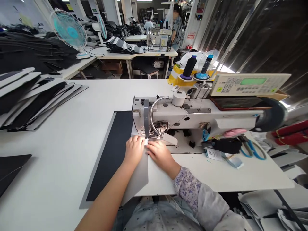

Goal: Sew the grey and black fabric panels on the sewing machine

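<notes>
A dark fabric panel with a grey border [108, 154] lies on the table and runs under the head of a white sewing machine [156, 112]. My left hand [135, 149] rests on the panel just left of the presser foot, its fingers bent and closed against the cloth. At the panel's right edge is my right hand [161, 155], fingers together and fingertips gripping the border. Between both sets of fingertips, close to the needle area, shows a small white piece [145, 141]. The needle itself is hidden behind the machine's guard and my fingers.
Stacked grey and black panels [36, 99] stand at the left, with another dark piece [12, 170] nearer me. Blue-handled scissors [252, 149] lie right of the machine. Thread cones [190, 67] and a control panel [252, 84] rise behind it. A fan [69, 30] stands farther back.
</notes>
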### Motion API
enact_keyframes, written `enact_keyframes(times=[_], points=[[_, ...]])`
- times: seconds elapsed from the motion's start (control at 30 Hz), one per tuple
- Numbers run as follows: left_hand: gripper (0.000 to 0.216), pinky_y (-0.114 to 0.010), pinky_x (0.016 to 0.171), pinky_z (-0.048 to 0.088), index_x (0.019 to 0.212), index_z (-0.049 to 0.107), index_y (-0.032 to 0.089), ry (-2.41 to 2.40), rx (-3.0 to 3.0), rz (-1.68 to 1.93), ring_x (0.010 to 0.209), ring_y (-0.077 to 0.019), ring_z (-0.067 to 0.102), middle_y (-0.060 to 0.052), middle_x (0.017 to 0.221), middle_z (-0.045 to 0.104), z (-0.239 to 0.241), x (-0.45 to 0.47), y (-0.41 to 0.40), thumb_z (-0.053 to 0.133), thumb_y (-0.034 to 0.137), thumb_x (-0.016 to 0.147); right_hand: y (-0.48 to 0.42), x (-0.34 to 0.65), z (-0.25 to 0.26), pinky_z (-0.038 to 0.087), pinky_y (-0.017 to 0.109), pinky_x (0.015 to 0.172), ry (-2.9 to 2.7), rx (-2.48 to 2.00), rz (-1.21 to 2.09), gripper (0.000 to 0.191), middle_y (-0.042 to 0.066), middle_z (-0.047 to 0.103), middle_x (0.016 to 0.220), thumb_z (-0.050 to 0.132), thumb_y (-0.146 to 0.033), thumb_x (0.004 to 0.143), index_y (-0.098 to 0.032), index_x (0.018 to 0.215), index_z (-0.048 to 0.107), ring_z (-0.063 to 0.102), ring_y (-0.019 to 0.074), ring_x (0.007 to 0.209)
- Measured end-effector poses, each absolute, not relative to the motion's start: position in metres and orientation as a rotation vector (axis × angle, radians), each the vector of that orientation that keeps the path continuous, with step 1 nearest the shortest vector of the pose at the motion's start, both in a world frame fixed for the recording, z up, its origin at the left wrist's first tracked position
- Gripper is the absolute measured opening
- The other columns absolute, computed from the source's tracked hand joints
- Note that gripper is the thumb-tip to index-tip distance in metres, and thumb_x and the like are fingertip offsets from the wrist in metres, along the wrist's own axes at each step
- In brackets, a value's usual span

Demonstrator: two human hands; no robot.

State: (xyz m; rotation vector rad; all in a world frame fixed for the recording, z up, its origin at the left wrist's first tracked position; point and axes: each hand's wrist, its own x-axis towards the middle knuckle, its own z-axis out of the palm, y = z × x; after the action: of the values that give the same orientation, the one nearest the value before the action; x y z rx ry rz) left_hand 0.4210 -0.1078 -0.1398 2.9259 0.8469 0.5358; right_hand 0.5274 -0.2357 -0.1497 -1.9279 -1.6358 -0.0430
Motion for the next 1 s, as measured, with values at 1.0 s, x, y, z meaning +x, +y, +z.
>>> enact_keyframes(times=[1.0], points=[[0.024, -0.039, 0.092, 0.043, 0.109, 0.06, 0.021, 0.354, 2.872, 0.595, 0.101, -0.023, 0.055, -0.008, 0.106, 0.063, -0.121, 0.399, -0.154, 0.053, 0.034, 0.09, -0.277, 0.53, -0.161, 0.058, 0.037, 0.08, -0.678, -1.605, 0.393, 0.035, 0.009, 0.067, 0.109, 0.061, -0.035, 0.081, -0.022, 0.114, 0.062, 0.067, 0.0213, 0.092]])
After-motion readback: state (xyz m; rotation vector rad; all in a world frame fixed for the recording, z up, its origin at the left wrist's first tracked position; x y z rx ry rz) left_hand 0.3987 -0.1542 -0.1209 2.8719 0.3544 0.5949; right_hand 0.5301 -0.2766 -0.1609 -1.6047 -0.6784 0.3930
